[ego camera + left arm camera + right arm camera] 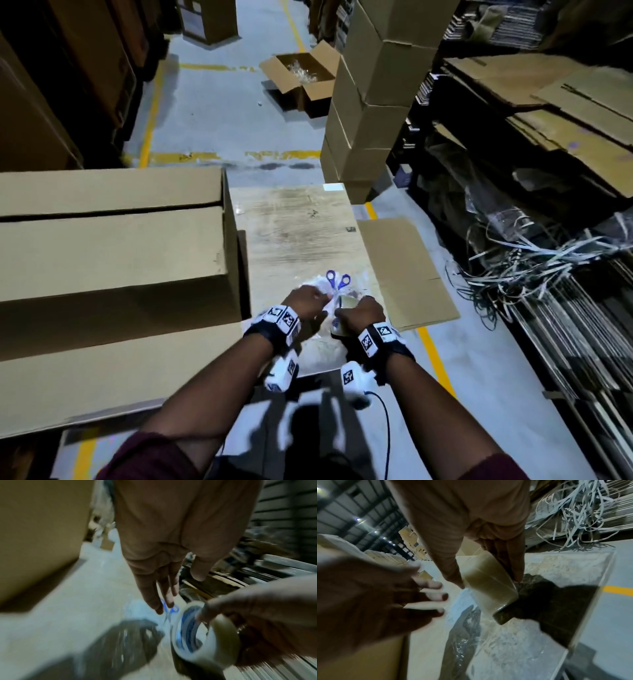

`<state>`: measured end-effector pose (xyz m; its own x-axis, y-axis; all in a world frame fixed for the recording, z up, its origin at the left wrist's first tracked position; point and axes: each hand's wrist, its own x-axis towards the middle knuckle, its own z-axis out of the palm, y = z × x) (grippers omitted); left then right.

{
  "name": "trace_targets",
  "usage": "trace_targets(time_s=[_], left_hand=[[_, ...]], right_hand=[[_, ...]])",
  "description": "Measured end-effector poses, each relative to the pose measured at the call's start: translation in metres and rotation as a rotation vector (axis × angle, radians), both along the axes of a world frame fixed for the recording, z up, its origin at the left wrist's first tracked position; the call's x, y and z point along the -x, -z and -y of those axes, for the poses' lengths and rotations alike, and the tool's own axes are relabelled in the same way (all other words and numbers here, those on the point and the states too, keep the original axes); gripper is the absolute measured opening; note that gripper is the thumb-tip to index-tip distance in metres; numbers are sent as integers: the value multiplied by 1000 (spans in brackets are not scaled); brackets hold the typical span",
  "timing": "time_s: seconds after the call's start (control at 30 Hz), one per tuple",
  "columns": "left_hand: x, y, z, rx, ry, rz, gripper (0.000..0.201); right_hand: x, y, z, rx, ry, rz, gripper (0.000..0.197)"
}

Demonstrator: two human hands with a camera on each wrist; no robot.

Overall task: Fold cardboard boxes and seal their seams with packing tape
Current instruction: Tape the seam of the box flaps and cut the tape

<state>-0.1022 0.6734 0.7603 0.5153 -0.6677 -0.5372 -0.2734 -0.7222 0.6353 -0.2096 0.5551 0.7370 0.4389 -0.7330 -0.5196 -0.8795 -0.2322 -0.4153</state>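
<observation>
Holding the tape roll [344, 313] upright over the table [291, 226] in my right hand [363, 313], left hand [305, 303] open beside it: risk, losing the tape's free end, fingers slipping.

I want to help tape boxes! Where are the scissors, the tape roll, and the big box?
scissors [337, 281], head view, on the blue handle loops.
tape roll [488, 582], right wrist view, on its outer tape band.
big box [113, 253], head view, on its top flap.
</observation>
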Motion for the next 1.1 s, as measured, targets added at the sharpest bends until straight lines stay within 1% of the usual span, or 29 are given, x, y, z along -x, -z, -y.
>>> trace_targets(time_s=[0.07,0.1,0.17,0.2,0.23,0.3,0.4,0.47,0.53,0.67,0.7,0.77,0.83,0.87,0.9,0.97,1.03,1.1], left_hand=[[14,23,10,-70,-84,-183,52],[21,30,17,-65,-174,-284,60],[32,38,33,36,-470,-582,68],[33,44,41,75,-611,-707,67],[33,51,48,117,-699,-794,65],[34,54,60,190,-780,-889,50],[38,43,71,298,-954,-1115,24],[41,28,76,341,-1008,-1213,18],[43,8,82,383,-1006,-1254,12],[39,-38,83,558,-993,-1340,7],[35,-46,79,612,-985,-1349,7],[23,-66,68,693,-947,-1314,8],[8,-86,52,720,-908,-1237,11],[0,-98,42,719,-882,-1165,12],[-8,-109,31,715,-854,-1062,12],[-25,-129,9,701,-800,-760,8],[-45,-146,-18,699,-761,-470,10],[-66,-159,-49,724,-746,-311,13]], right_hand=[[3,-3,4,3,-9,6,52],[5,-4,7,3,-19,1,51],[10,-4,13,19,-61,-10,49],[13,-3,17,26,-78,0,50],[16,-3,23,28,-97,29,50],[25,-5,34,26,-123,110,49],[41,-22,55,22,-176,247,46],[51,-35,68,9,-210,341,51],[60,-47,81,-28,-202,458,55],[68,-87,92,-95,-222,679,51],[67,-98,92,-106,-231,730,48],[62,-116,90,-122,-286,804,44],[51,-132,86,-140,-363,844,44],[44,-139,83,-154,-397,863,44],[36,-146,80,-169,-427,880,43],[18,-158,71,-196,-481,902,43],[-4,-169,60,-229,-529,926,45],[-27,-179,44,-258,-586,939,45]])
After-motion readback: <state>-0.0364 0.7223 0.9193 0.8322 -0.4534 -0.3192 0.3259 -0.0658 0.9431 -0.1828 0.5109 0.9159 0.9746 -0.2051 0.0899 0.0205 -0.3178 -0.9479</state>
